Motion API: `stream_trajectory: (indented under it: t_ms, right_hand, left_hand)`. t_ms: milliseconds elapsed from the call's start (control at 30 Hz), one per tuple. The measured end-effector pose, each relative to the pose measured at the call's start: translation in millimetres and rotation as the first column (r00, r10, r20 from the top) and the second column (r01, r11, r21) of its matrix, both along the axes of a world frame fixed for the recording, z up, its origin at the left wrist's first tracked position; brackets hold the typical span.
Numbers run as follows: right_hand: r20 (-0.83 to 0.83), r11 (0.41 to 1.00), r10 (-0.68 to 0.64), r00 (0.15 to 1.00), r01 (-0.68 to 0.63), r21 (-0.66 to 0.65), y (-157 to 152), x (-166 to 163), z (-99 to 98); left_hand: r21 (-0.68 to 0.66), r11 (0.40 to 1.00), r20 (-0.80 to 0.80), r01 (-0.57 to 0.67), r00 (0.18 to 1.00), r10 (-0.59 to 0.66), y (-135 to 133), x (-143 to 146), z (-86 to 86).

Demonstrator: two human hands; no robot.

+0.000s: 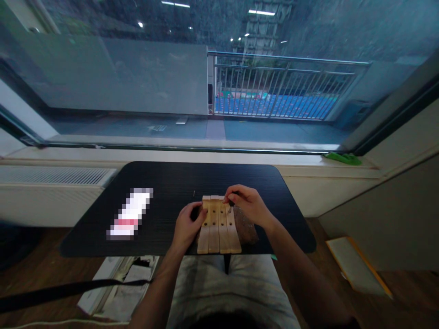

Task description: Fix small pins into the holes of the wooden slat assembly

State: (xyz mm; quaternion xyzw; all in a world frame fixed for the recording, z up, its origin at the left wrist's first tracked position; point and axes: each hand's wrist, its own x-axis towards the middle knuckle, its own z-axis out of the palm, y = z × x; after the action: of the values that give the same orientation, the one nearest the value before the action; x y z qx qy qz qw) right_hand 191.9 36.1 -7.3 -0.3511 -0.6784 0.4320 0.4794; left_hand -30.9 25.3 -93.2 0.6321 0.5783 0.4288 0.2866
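Observation:
Several pale wooden slats [219, 237] with dark round holes lie side by side on the near part of the black table. My left hand [188, 223] grips their left edge, with its thumb near the outer holes. My right hand [249, 203] is pinched closed over the far right corner of the slats. What its fingertips hold, if anything, is too small to make out. A brown, shiny-looking bundle [246, 228] lies beneath and to the right of the slats, partly covered by them. Farther back on the table is a tiny thin piece [194, 193].
A blurred-out white and red rectangle [132, 212] lies on the left of the black table [164, 178]. Behind stand the window sill and large window. A green cloth [343, 158] is on the sill at right. An open white box [120, 283] sits on the floor at left.

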Motion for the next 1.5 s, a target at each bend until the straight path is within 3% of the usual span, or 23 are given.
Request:
stream_trajectory:
  t_ms: [400, 933, 1233, 1500]
  right_hand:
    - [0.030, 0.999, -0.007, 1.000, 0.005, 0.039, -0.8, 0.4, 1.5]
    - [-0.014, 0.999, -0.050, 0.999, 0.049, -0.014, -0.3, -2.8, -4.1]
    - [-0.016, 0.994, -0.091, 0.996, 0.091, 0.053, 0.4, -6.8, -12.1]
    - [-0.022, 0.998, -0.030, 0.999, 0.031, 0.060, -3.6, -2.6, -8.6]
  left_hand:
    - [0.001, 1.000, -0.001, -0.003, 1.000, 0.003, -0.5, 0.1, -0.5]
    - [0.001, 1.000, -0.002, -0.003, 1.000, 0.004, -0.7, -0.4, -0.1]
    - [0.012, 1.000, -0.002, -0.008, 1.000, 0.008, 0.1, -0.8, -2.0]
    - [-0.003, 1.000, 0.000, 0.000, 1.000, 0.000, -0.7, -0.6, -0.2]
